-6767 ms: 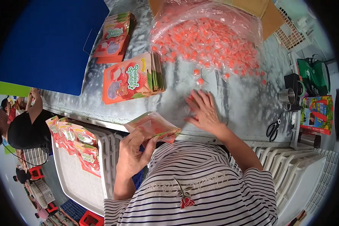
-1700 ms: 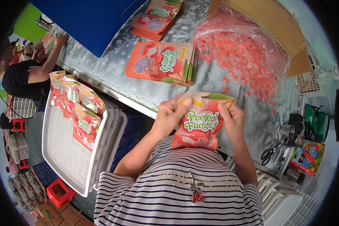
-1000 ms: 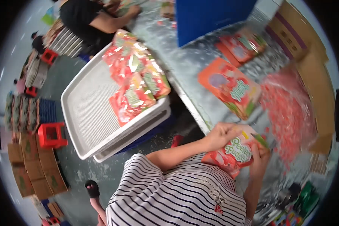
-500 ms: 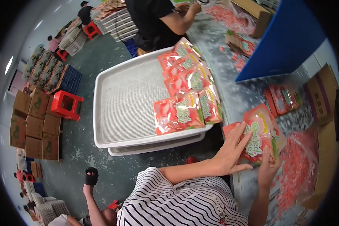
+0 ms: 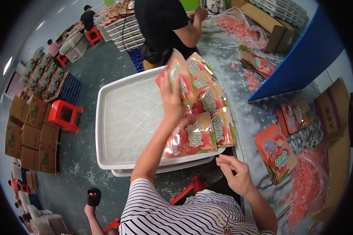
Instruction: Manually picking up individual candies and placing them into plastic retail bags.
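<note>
Over white tray (image 5: 123, 113): left hand (image 5: 172, 100) has brought pouch (image 5: 182, 68) from table (image 5: 243, 119).

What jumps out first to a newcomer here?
The big white mesh tray in the middle, shiny red pouches along its right side and the left hand holding one more pouch above them. Then the blue panel standing on the table at upper right, and the heap of small red pieces at lower right.

Left of the pouch (image 5: 180, 65) in my left hand (image 5: 172, 102), the tray (image 5: 125, 117) offers free room; laid pouches (image 5: 195, 135) crowd my grip's right, and a co-worker (image 5: 159, 25) blocks beyond.
</note>
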A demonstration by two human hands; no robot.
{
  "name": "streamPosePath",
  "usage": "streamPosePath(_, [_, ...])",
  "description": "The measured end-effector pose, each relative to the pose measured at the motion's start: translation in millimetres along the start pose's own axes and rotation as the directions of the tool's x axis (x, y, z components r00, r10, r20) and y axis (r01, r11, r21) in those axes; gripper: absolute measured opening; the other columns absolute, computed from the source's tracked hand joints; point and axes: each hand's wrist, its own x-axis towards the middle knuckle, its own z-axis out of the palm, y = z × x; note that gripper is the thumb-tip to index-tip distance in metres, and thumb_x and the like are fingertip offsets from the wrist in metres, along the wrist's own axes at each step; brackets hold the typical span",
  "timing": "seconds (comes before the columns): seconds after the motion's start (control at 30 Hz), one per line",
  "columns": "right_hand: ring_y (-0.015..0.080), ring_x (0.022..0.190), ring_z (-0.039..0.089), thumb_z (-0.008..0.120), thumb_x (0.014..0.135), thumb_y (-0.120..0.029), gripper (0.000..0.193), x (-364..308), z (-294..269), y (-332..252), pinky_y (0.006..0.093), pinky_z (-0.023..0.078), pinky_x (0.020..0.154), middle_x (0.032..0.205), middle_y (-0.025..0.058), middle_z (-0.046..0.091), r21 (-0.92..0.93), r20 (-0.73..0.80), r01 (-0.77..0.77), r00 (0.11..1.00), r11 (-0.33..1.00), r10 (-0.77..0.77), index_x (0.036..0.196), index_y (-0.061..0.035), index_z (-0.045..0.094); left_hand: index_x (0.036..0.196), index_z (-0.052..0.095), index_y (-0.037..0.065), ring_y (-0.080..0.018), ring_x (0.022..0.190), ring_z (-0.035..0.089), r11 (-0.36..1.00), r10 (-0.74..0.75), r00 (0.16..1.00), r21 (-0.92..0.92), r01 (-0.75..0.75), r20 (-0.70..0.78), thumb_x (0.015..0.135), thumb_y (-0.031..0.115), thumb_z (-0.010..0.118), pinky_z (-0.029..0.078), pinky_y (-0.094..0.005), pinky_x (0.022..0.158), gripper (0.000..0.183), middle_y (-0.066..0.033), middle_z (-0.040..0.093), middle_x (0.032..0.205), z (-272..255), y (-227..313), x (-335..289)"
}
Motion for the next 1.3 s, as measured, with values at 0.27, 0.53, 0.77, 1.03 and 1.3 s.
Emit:
streamPosePath(0.27, [0.0163, 0.081, 0.067, 0.054, 0.096, -0.010, 0.025, -102, -9, 76, 0.0267, 0.055, 0.072, 0.095, 0.0150, 0.068, 0.229, -0.272, -0.378, 0.860, 0.897, 0.432, 0.115, 0.0058, 0.058, 0.135, 0.040, -0.003, -0.0453, 0.139, 0.019, 0.982, -0.189, 0.796, 0.106, 0.156, 0.575, 0.085, 0.055, 0.058, 0.016, -0.0508, 0.114, 0.079, -0.0300, 0.026, 0.147, 107, -107, -23])
streamPosePath(0.53, [0.0099, 0.069, 0.061, 0.055, 0.095, -0.014, 0.019, -177, -47, 114, 0.0242, 0.052, 0.064, 0.077, 0.0060, 0.065, 0.274, -0.676, -0.390, 0.571, 0.879, 0.465, 0.094, 0.0034, 0.062, 0.136, 0.042, 0.000, -0.0480, 0.131, 0.032, 0.999, 0.026, 0.911, -0.040, -0.010, 0.412, 0.093, 0.034, 0.054, 0.024, -0.0530, 0.110, 0.056, -0.0301, 0.035, 0.141, 99, 28, 3])
streamPosePath(0.77, [0.0089, 0.058, 0.053, 0.069, 0.087, -0.024, 0.027, -164, -125, 136, 0.0253, 0.045, 0.053, 0.069, 0.0024, 0.060, -0.003, -0.955, -0.423, 0.269, 0.906, 0.123, 0.089, 0.0013, 0.061, 0.137, 0.040, 0.003, -0.0486, 0.133, 0.029, 0.806, 0.472, 0.687, -0.586, -0.082, 0.553, 0.088, 0.024, 0.063, 0.024, -0.0606, 0.106, 0.058, -0.0284, 0.034, 0.142, 96, 226, -71])
streamPosePath(1.03, [0.0130, 0.055, 0.055, 0.077, 0.074, -0.037, 0.041, -142, -163, 181, 0.0329, 0.045, 0.052, 0.060, 0.0111, 0.061, 0.130, -0.930, -0.495, 0.238, 0.859, 0.279, 0.069, 0.0013, 0.062, 0.138, 0.039, 0.001, -0.0539, 0.133, 0.022, 0.788, 0.588, 0.486, -0.593, -0.163, 0.647, 0.092, 0.038, 0.053, 0.017, -0.0634, 0.107, 0.060, -0.0327, 0.024, 0.146, 89, 311, -147])
streamPosePath(1.3, [0.0049, 0.056, 0.043, 0.067, 0.086, -0.021, 0.029, -173, -160, 170, 0.0295, 0.036, 0.048, 0.059, -0.0020, 0.054, 0.167, -0.921, -0.386, 0.268, 0.907, 0.284, 0.073, 0.0038, 0.064, 0.137, 0.040, 0.000, -0.0531, 0.133, 0.022, 0.767, 0.601, 0.513, -0.622, -0.157, 0.613, 0.093, 0.033, 0.054, 0.016, -0.0632, 0.108, 0.057, -0.0322, 0.029, 0.143, 50, 322, -126])
